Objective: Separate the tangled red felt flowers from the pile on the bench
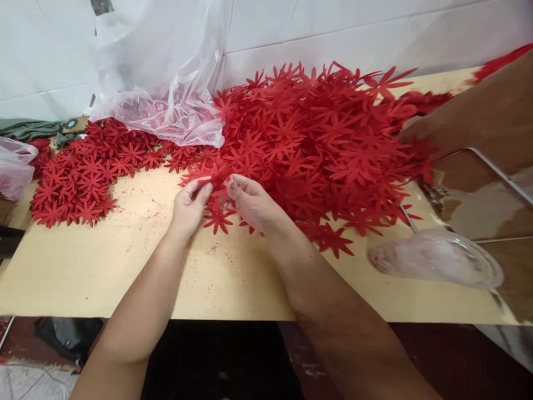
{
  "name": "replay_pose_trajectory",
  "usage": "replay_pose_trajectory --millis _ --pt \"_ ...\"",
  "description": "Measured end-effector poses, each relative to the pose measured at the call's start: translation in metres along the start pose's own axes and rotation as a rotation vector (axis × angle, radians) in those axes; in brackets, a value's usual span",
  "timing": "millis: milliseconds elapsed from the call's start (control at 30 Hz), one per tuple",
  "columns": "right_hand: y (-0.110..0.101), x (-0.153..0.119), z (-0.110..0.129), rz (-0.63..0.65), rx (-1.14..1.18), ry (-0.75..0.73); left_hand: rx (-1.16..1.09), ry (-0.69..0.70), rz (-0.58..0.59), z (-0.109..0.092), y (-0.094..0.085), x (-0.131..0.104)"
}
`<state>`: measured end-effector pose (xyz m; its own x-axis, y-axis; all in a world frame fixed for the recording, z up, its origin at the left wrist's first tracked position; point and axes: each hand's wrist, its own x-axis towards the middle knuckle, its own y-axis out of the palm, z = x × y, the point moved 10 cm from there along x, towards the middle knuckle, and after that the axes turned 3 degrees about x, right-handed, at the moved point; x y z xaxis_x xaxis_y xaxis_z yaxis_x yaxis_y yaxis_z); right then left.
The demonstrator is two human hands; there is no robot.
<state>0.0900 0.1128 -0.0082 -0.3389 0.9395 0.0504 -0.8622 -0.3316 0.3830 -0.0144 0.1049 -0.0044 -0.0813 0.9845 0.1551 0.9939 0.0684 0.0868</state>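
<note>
My left hand (192,204) pinches the left side of a red fabric flower piece (219,176) between thumb and forefinger. On its other side my right hand (249,201) is closed, thumb against finger, on the same piece. Both hands are raised just over the front edge of a big loose heap of red flower cutouts (308,139). Beneath my hands lies a single flat flower cutout (218,220) with narrow petals. To the left, flatter stacks of similar red flowers (89,180) spread over the table.
A clear plastic bag (166,83) hangs behind the stacks, against the tiled wall (353,28). On the right of the wooden table (137,266) a clear plastic cup (437,258) lies on its side, near cardboard (478,122). Another plastic bag (14,166) sits at the far left.
</note>
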Motion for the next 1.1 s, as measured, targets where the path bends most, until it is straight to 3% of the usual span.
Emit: replay_pose_trajectory --millis 167,267,333,433,567,833,1100 --pt "-0.022 0.0 0.009 -0.143 -0.209 -0.091 -0.007 -0.06 -0.149 0.009 -0.02 0.005" --pt "-0.041 -0.008 0.04 -0.361 -0.546 -0.324 -0.008 -0.068 -0.145 0.009 -0.02 0.005" --pt "-0.041 -0.018 0.059 -0.47 -0.721 -0.478 0.013 -0.058 -0.11 0.007 -0.015 0.004" --pt "-0.029 -0.016 0.053 -0.372 -0.658 -0.478 0.034 -0.077 -0.027 0.008 -0.003 0.001" --pt "-0.008 0.0 0.012 -0.109 -0.258 -0.202 0.062 -0.123 0.071 0.013 0.008 -0.002" --pt "-0.038 0.003 0.006 -0.354 -0.06 -0.134 0.304 -0.094 0.087 0.02 0.004 -0.004" --pt "-0.018 0.0 0.014 -0.231 -0.138 -0.173 0.101 0.044 -0.053 0.0 -0.009 0.002"
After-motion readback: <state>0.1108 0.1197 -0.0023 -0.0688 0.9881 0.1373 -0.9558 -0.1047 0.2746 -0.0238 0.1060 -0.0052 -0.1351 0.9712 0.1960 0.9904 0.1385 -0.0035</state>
